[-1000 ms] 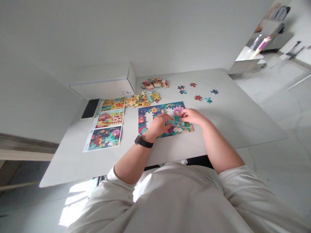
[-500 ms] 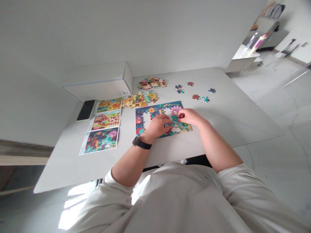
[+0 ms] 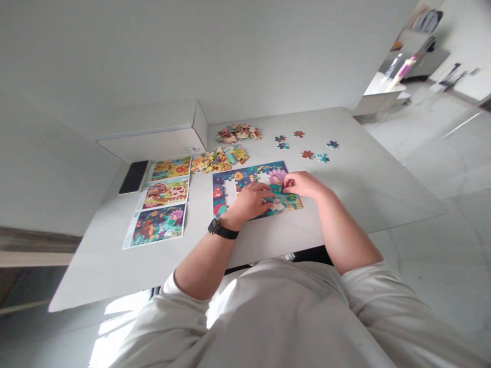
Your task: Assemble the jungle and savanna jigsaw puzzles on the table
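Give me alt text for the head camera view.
A person's left hand and right hand rest on a part-built jigsaw puzzle on a white table, with loose pieces beyond it and picture cards beside it.

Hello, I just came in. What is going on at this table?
A person is working with both hands on a partly assembled jigsaw puzzle on a white table. The left hand rests on the puzzle's middle, and the right hand is at its upper right part. Gaps remain in the puzzle. Two piles of loose pieces lie beyond it, a few single pieces lie to the right, and picture sheets lie to the left.
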Available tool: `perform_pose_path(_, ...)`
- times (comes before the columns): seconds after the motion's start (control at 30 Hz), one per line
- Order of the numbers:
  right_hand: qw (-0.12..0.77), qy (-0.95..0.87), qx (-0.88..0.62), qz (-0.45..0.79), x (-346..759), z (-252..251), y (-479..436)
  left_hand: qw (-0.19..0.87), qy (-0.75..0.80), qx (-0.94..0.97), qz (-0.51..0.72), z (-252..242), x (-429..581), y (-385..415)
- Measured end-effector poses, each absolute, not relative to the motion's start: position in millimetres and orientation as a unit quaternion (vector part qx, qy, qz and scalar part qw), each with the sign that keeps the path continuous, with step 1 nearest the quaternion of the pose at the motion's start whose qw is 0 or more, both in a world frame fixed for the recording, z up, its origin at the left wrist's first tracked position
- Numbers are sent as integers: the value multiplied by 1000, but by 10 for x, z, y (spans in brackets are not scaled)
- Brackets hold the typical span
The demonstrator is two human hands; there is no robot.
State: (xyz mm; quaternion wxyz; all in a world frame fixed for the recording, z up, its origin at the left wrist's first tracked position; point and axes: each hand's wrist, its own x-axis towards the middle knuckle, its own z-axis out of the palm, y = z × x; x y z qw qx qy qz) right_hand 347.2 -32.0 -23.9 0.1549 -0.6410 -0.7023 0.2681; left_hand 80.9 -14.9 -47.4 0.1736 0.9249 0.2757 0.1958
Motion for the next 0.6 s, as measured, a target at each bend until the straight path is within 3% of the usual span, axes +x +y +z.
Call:
perform_pose_path(0.17, 120, -703, -649, 265, 3434, -230, -343, 187, 229, 936, 193, -496, 820, -154)
perform_pose_path(0.6, 144, -686, -666, 255, 3476, -276, -303, 189, 233, 935, 190, -501, 843, -171)
